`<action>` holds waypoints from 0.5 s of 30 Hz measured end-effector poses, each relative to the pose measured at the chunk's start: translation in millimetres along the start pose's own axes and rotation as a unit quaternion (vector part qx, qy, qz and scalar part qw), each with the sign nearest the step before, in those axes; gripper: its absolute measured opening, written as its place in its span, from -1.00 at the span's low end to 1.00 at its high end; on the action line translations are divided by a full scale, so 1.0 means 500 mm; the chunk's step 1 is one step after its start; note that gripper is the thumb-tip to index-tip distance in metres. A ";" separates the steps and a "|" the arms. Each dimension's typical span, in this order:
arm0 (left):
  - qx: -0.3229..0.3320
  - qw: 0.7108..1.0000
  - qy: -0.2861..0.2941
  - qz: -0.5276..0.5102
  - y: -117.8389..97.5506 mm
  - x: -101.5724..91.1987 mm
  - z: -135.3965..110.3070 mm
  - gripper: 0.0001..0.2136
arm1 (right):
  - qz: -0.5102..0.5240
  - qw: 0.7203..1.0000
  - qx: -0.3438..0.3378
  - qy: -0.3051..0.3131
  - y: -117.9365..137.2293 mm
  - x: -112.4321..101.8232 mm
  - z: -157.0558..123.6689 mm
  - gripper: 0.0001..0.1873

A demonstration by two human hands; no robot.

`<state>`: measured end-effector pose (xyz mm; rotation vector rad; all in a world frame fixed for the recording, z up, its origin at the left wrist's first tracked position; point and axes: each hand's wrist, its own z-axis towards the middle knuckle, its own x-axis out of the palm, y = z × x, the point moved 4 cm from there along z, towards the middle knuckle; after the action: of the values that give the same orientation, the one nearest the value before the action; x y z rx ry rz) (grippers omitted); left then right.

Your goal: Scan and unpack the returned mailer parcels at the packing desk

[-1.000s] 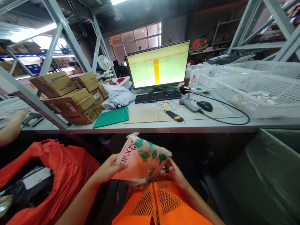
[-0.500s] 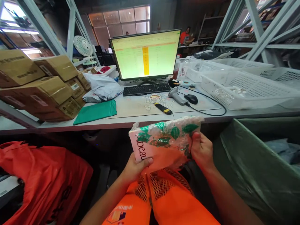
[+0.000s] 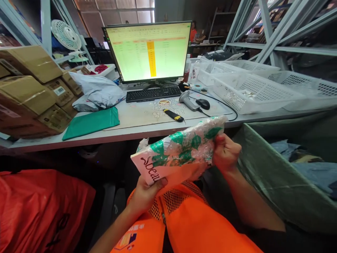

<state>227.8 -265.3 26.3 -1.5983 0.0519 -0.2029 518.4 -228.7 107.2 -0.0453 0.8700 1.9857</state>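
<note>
A flat pink-white box (image 3: pixel 143 167) with dark printed lettering is held in front of my orange vest, over the desk's front edge. Clear bubble wrap (image 3: pixel 196 141) with green leaf prints covers its right part, while the left end is bare. My left hand (image 3: pixel 147 195) is closed around the box's lower left, thumb on top. At the right end, my right hand (image 3: pixel 226 151) is closed in a pinch on the bubble wrap. Whether its fingers also reach the box inside is hidden.
On the desk are a utility knife (image 3: pixel 173 115), a barcode scanner (image 3: pixel 189 102), a mouse (image 3: pixel 202 104), a keyboard (image 3: pixel 152 94) and a green folded bag (image 3: pixel 92 123). Cartons (image 3: pixel 28 98) are stacked left. White baskets (image 3: pixel 252 95) stand right, above a green bin (image 3: pixel 268 168).
My right hand has pulled the bubble wrap to the right, and more of the box's left end shows. The box is tilted more, right end higher. The head view has shifted right.
</note>
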 end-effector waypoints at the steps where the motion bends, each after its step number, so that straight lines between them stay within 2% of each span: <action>1: 0.002 1.000 -0.007 0.000 0.002 0.000 -0.003 -0.74 | -0.008 1.000 0.000 0.003 0.001 -0.001 0.003 -0.29; 8: 0.003 0.999 -0.050 -0.019 0.021 -0.020 -0.008 -0.68 | 0.024 0.998 0.021 0.052 0.010 0.016 0.031 -0.26; 10: -0.010 0.997 -0.072 -0.040 0.026 -0.031 -0.006 -0.63 | 0.052 0.993 0.048 0.100 0.009 0.027 0.037 -0.26; 12: -0.012 0.988 -0.118 -0.094 0.029 -0.037 -0.005 -0.57 | 0.097 0.977 0.081 0.172 0.008 0.044 0.035 -0.30; 15: 0.001 0.960 -0.184 -0.213 0.038 -0.026 -0.007 -0.40 | 0.151 0.944 0.115 0.271 0.009 0.077 0.015 -0.27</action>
<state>216.2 -267.3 6.2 -1.6063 -0.5848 -0.2332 495.6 -197.1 101.3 -0.3582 1.5373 2.1754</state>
